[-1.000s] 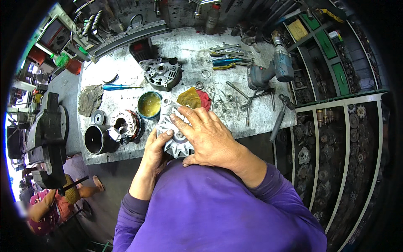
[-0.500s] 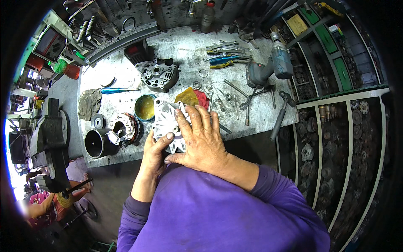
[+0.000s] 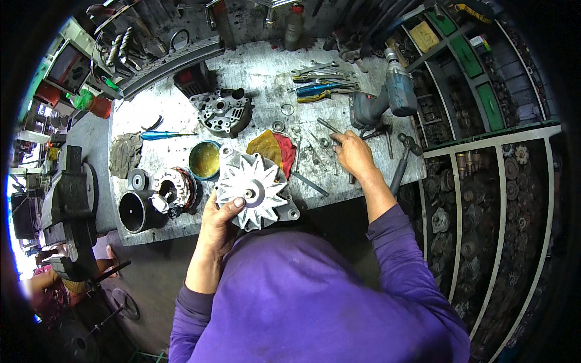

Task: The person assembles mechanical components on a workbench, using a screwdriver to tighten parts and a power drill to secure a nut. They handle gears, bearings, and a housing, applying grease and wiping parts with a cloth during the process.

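Left hand [image 3: 219, 221] grasps finned alternator housing [image 3: 254, 189] at near bench edge [image 3: 181, 227]; right hand [image 3: 353, 154], fingers loosely curled, touches small parts [image 3: 319, 145] farther right.

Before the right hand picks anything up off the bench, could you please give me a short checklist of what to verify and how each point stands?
1. Left hand holds the finned alloy housing firmly: ok, thumb lies across its face, fingers underneath.
2. Housing supported: ok, it rests at the workbench front edge.
3. Right hand free: cannot tell, its fingertips are among the small loose parts and may already pinch one.
4. Path clear of the cordless drill: ok, it lies beyond the hand.
5. Open grease tin out of the way: ok, it sits left of the housing.
6. Red and yellow rag clear of the parts: ok.
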A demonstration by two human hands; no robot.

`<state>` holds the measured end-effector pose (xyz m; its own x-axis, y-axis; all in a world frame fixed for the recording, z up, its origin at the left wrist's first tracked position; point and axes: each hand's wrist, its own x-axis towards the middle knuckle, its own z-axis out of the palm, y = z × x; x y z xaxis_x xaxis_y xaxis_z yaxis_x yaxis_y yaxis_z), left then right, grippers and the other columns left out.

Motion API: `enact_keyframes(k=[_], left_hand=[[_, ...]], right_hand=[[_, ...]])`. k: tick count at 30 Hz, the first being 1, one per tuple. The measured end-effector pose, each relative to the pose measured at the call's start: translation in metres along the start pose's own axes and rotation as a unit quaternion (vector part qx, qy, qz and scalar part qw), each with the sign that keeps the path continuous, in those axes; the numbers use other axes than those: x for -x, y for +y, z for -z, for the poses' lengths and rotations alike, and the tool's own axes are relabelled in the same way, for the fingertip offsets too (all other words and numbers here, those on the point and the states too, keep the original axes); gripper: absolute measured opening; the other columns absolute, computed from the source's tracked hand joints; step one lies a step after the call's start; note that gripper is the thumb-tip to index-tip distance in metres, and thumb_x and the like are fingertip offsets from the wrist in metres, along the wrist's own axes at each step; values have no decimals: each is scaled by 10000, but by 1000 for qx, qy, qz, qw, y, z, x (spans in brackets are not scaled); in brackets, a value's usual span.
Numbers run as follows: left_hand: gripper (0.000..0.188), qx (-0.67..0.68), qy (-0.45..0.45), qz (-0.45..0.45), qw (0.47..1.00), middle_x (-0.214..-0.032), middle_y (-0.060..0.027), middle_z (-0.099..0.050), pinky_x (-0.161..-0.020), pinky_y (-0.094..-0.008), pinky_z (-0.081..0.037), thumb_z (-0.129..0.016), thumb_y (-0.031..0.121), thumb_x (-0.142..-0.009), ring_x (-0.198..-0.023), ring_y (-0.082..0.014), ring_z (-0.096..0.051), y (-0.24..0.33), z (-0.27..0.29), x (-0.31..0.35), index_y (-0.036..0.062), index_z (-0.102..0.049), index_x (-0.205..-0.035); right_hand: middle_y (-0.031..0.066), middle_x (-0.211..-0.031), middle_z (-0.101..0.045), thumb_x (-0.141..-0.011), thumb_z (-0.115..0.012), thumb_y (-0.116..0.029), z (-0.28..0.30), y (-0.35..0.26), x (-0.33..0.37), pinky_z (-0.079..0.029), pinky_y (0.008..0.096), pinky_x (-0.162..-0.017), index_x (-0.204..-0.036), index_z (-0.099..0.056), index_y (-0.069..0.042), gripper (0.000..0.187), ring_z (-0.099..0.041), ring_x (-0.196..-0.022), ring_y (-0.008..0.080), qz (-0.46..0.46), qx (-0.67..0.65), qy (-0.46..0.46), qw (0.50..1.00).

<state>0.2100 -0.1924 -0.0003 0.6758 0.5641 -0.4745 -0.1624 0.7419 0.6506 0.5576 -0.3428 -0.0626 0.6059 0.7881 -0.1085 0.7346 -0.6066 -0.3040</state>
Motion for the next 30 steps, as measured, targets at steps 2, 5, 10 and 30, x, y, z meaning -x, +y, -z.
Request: enact_keyframes(k=[2,5,10,30], left_hand=[[726,0,-14,-6,1000,-1302,-133,-675,-1065,-424,-531,-853,92,-833,-1196,-248,-668,0,2,-1,10,-492,-1458],[709,4,-15,-9,1000,-1300,-132,-673,-1061,-415,-531,-844,88,-843,-1190,-245,-667,-1,2,0,8,-493,-1454],[698,-39,10,-18,999,-1271,-95,-688,-1065,-390,-491,-843,214,-835,-1192,-220,-644,-3,2,-1,6,-542,-1429],[602,12,-22,0,1000,-1263,-113,-694,-962,-410,-580,-823,145,-885,-1134,-224,-687,-2,5,5,24,-539,-1402]], right_hand=[[166,-1128,-670,-936,-707,-144,-6,7,0,-541,483,-958,-1269,-733,-116,336,-676,-1092,395,-7,-12,-12,1000],[182,-1136,-671,-925,-710,-123,-8,12,-7,-540,487,-969,-1234,-726,-69,314,-673,-1108,403,7,-31,-15,999],[229,-1099,-678,-872,-753,-86,-3,13,-19,-522,467,-987,-1146,-706,33,303,-668,-1113,402,-12,-29,-44,999],[286,-1165,-703,-810,-742,-62,-13,21,-5,-524,451,-1035,-1158,-748,47,364,-675,-1123,443,29,-24,-11,999]])
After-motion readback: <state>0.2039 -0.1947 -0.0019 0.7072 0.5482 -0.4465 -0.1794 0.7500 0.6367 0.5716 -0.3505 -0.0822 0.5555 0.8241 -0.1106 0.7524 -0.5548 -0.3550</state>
